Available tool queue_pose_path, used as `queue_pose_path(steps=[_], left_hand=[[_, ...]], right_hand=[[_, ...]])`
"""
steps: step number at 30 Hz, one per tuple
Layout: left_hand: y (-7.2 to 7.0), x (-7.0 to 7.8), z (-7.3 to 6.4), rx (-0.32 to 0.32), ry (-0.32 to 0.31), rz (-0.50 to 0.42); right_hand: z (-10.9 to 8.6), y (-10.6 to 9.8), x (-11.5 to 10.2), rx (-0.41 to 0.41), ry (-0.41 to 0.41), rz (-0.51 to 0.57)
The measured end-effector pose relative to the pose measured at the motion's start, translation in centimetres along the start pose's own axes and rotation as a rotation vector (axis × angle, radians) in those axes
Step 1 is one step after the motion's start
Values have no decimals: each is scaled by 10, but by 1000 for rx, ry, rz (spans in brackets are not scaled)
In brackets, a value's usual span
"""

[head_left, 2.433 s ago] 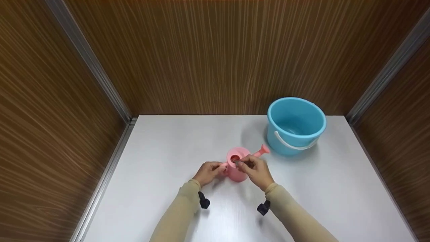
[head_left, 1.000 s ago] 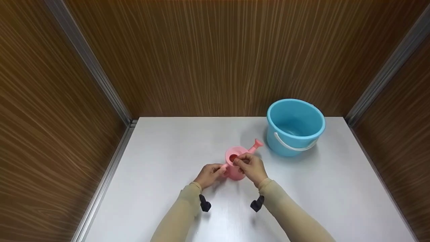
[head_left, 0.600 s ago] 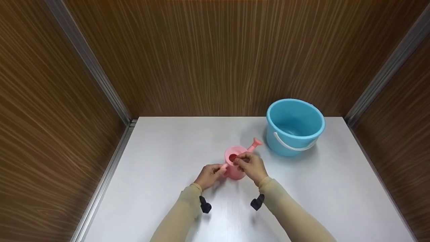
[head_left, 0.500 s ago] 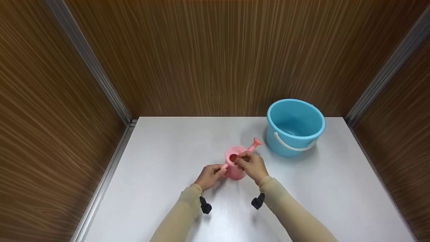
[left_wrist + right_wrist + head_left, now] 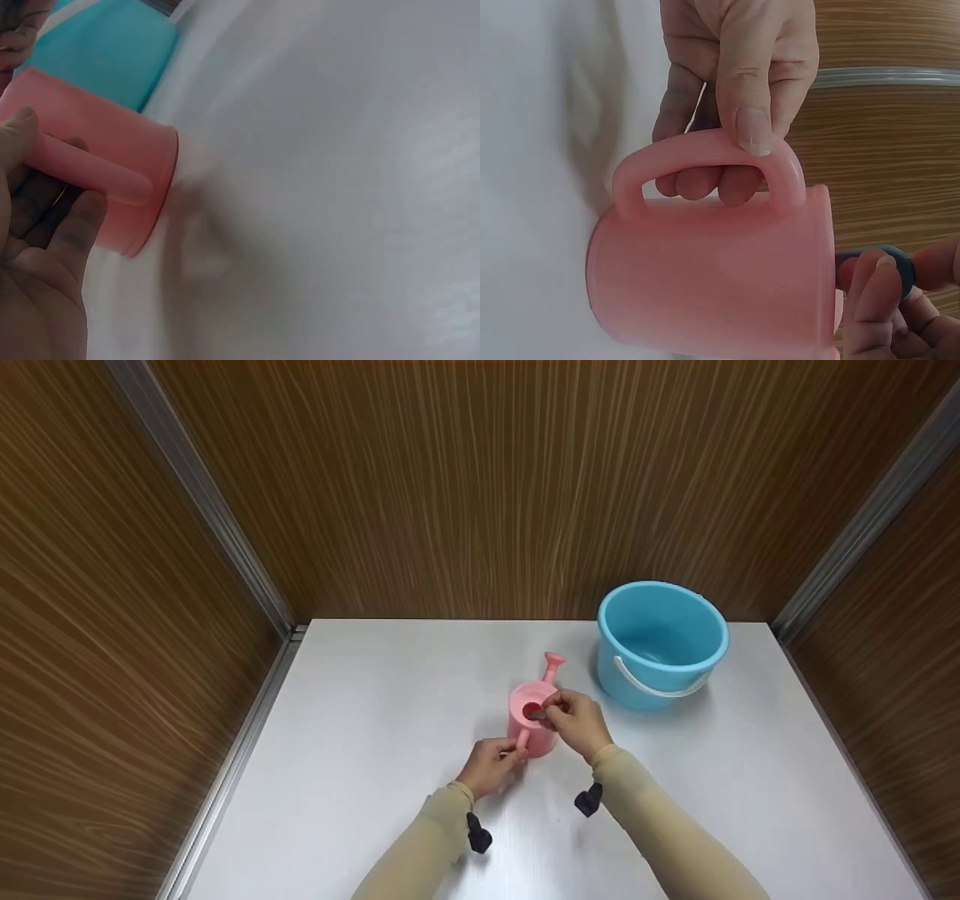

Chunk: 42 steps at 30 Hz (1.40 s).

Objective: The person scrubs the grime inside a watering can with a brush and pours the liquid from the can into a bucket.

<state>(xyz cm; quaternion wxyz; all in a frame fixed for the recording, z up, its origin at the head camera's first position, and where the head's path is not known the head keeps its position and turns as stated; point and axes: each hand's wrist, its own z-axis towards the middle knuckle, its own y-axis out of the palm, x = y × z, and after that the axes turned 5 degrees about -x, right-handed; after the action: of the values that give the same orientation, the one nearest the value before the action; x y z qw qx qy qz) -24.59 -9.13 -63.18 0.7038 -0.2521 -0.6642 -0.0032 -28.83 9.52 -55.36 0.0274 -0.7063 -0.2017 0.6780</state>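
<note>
A small pink watering can (image 5: 541, 742) stands on the white table, its spout pointing to the back and its handle toward me. My left hand (image 5: 489, 767) holds that handle, with the fingers curled through it and the thumb on top, as the right wrist view shows. Over the can's round top opening is my right hand (image 5: 579, 723). It pinches a small tool with a dark teal end (image 5: 901, 266) and a thin grey part reaching into the opening. What kind of tool it is cannot be told. The inside of the can looks red.
A light blue bucket (image 5: 619, 682) with a white handle stands at the back right of the table (image 5: 360, 780), close to the can's spout. Brown wood-grain panels (image 5: 465, 487) enclose the back and both sides.
The watering can has turned, so its spout swings from the right toward the back. My left hand has moved right with the handle. The grey part shows again at the opening.
</note>
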Motion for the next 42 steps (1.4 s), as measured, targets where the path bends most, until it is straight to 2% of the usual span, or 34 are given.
queue_pose_path(steps=[3, 8, 12, 16, 20, 25, 30, 36, 42], left_hand=[[7, 1, 2, 9, 32, 13], [14, 2, 4, 24, 30, 20], [15, 3, 5, 33, 48, 42], [15, 3, 5, 31, 55, 49], [13, 4, 4, 22, 17, 29], [11, 4, 4, 9, -26, 23], [11, 3, 5, 15, -8, 58], [11, 1, 6, 30, 46, 88], [11, 3, 7, 29, 71, 101]], right_hand=[[0, -1, 2, 20, -3, -35], [-1, -1, 1, 18, 0, -32], [-2, -2, 0, 19, 6, 12], [-4, -6, -2, 60, -4, 81], [-7, -12, -5, 100, -19, 155], [-13, -17, -9, 97, 1, 202], [-16, -14, -9, 91, 34, 233], [-14, -6, -8, 88, 57, 225], [-10, -2, -9, 73, 108, 155]])
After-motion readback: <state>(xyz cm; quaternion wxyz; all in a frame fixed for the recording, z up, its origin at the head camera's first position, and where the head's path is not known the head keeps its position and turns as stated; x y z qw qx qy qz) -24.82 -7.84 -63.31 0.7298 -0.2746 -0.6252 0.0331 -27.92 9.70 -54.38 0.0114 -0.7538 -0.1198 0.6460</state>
